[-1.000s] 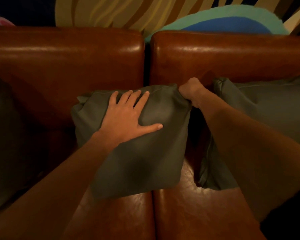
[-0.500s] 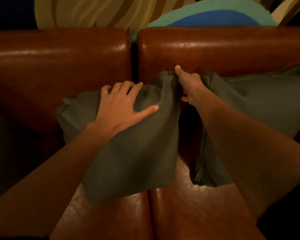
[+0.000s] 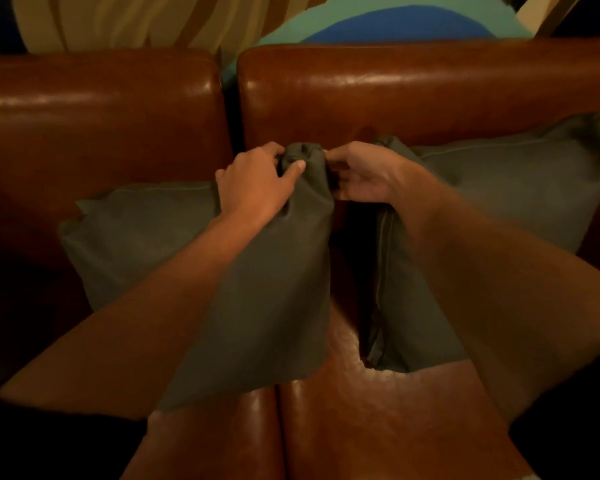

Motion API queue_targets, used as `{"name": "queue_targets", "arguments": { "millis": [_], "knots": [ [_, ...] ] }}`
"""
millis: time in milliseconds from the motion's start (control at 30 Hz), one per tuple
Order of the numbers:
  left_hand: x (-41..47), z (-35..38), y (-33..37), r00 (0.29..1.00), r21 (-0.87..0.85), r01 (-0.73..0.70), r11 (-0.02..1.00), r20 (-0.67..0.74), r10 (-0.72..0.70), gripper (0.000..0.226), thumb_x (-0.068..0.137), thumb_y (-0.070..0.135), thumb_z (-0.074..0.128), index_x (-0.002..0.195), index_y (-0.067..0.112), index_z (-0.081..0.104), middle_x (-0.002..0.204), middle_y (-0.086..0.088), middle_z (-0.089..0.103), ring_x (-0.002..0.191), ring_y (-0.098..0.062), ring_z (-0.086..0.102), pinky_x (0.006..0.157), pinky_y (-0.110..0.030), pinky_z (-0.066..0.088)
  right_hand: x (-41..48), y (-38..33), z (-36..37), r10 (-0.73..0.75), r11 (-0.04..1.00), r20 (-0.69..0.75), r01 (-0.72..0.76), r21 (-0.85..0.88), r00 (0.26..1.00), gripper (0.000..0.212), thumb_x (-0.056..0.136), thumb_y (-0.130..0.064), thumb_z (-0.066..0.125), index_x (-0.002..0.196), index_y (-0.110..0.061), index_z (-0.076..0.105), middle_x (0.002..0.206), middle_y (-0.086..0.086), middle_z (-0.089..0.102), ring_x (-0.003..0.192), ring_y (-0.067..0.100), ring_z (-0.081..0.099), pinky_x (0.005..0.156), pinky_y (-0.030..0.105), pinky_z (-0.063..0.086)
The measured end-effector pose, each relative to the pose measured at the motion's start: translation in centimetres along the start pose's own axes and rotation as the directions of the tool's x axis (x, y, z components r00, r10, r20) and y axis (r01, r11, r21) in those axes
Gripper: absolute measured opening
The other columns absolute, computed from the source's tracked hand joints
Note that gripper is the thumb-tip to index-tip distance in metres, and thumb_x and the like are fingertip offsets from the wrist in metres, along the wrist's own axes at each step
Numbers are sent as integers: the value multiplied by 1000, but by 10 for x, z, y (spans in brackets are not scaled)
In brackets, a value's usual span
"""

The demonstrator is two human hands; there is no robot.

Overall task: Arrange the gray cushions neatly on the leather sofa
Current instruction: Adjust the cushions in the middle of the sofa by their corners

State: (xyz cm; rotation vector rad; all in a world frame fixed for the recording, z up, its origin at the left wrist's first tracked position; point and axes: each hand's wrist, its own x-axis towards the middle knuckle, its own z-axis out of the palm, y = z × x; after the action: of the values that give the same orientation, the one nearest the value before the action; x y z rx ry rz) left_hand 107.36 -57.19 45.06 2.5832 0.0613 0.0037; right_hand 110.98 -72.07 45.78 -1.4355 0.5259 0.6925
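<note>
A gray cushion [image 3: 271, 289] leans against the brown leather sofa [image 3: 101, 126], straddling the gap between its two back sections. My left hand [image 3: 257, 183] and my right hand [image 3: 364, 174] both pinch its bunched upper right corner, one on each side. A second gray cushion [image 3: 506, 192] rests against the right back section, just behind my right forearm, which hides part of it.
The sofa's seat seam [image 3: 278, 434] runs down the middle toward me. Behind the backrest stands a wall with tan stripes [image 3: 118, 22] and a teal and blue shape [image 3: 388, 26]. The far left of the sofa is in deep shadow.
My left hand slid from lying flat on the cushion's face up to its top right corner. The right hand kept hold of that corner, which is now pulled up higher.
</note>
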Motion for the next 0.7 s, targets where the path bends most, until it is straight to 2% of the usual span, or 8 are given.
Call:
{"name": "queue_targets", "arguments": {
  "millis": [100, 167, 300, 367, 433, 533, 600, 700],
  "knots": [
    [-2, 1, -1, 998, -21, -6, 1000, -58, 5, 34, 91, 43, 53, 115, 22, 62, 109, -1, 67, 107, -27, 58, 88, -43, 46, 1, -4, 2, -31, 999, -48, 29, -30, 998, 26, 98, -11, 44, 121, -10, 55, 114, 3, 56, 102, 18, 55, 69, 30, 48],
    [-2, 0, -3, 996, -44, -3, 999, -92, -1, 30, 91, 42, 52, 108, 20, 64, 104, -1, 69, 103, -27, 59, 82, -39, 47, 4, -4, 6, -102, 995, -142, 97, -37, 985, 31, 98, -11, 44, 128, -8, 50, 117, 5, 54, 110, 22, 52, 75, 32, 44],
    [-1, 0, -3, 994, -29, -13, 1000, -107, 10, 32, 92, 47, 49, 92, 19, 64, 90, -4, 68, 93, -29, 61, 71, -36, 43, 15, 3, 17, -202, 978, -317, 208, -16, 926, 25, 99, -9, 37, 115, -7, 56, 108, 10, 57, 100, 24, 54, 86, 36, 46],
    [-2, 2, -4, 994, -24, -23, 999, -106, 20, 33, 92, 47, 48, 89, 18, 64, 88, -5, 68, 91, -29, 61, 70, -35, 42, 17, 8, 22, -208, 971, -312, 233, 45, 927, 29, 99, -17, 42, 122, -5, 55, 117, 11, 60, 105, 25, 57, 96, 39, 47],
    [-2, 3, -5, 993, -21, -32, 999, -111, 30, 32, 92, 46, 48, 88, 18, 64, 87, -5, 68, 90, -28, 61, 71, -35, 42, 16, 9, 23, -184, 973, -204, 208, 102, 962, 44, 96, -36, 51, 129, -6, 51, 123, 9, 60, 103, 22, 59, 97, 39, 47],
    [-3, 4, -6, 988, -26, -44, 999, -152, 39, 30, 92, 44, 49, 87, 18, 64, 85, -3, 67, 88, -27, 62, 74, -37, 44, 19, 7, 24, -228, 974, -171, 226, -34, 959, 36, 91, -39, 58, 109, -8, 60, 114, 6, 64, 96, 20, 62, 93, 39, 50],
    [-3, 6, -7, 982, -18, -52, 998, -181, 48, 31, 92, 45, 49, 86, 18, 63, 81, -1, 66, 85, -26, 62, 71, -36, 44, 23, 10, 27, -304, 952, -271, 278, -131, 913, 26, 92, -40, 56, 90, -15, 63, 92, 1, 64, 85, 16, 60, 87, 35, 50],
    [0, 4, -11, 988, -60, -45, 997, -148, 36, 33, 92, 47, 49, 84, 18, 63, 82, 2, 66, 84, -22, 62, 67, -32, 42, 28, 19, 30, -454, 887, -374, 367, -281, 809, 36, 95, -46, 47, 70, -21, 52, 69, -3, 51, 68, 14, 52, 70, 33, 45]
  ]
}}
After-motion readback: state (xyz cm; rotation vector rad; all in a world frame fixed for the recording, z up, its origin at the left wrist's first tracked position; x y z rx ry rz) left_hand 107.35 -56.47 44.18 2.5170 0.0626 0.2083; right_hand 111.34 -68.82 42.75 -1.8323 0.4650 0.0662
